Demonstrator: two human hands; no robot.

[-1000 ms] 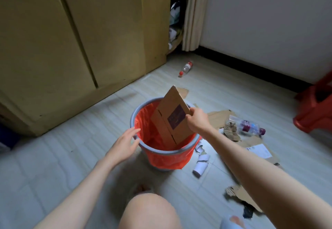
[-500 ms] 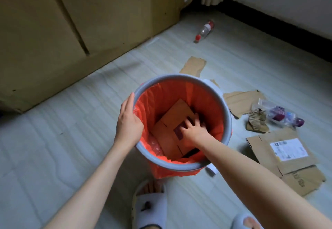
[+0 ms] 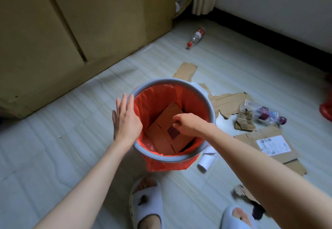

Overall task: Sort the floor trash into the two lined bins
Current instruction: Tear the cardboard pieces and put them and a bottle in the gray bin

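Right hand: your right hand [image 3: 186, 123] has let go and is lifting out, fingers loosely curled, holding nothing
Left hand: your left hand [image 3: 125, 120] steadies the bin [image 3: 206, 101], fingers straight and together
Cardboard: the cardboard box [image 3: 167, 129] has dropped inside the bin, frame centre; one piece sorted
Remaining: flattened cardboard [image 3: 265, 144] and plastic bottle [image 3: 264, 112] lie at right; another bottle [image 3: 195, 37] upper centre

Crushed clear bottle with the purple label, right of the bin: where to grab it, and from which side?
Take the crushed bottle across its labelled middle, coming from above. It lies flat on its side on the floor, so fingers can close over its width. The crumpled cardboard scrap sits against its near-left side, so approach from the far side or the cap end.
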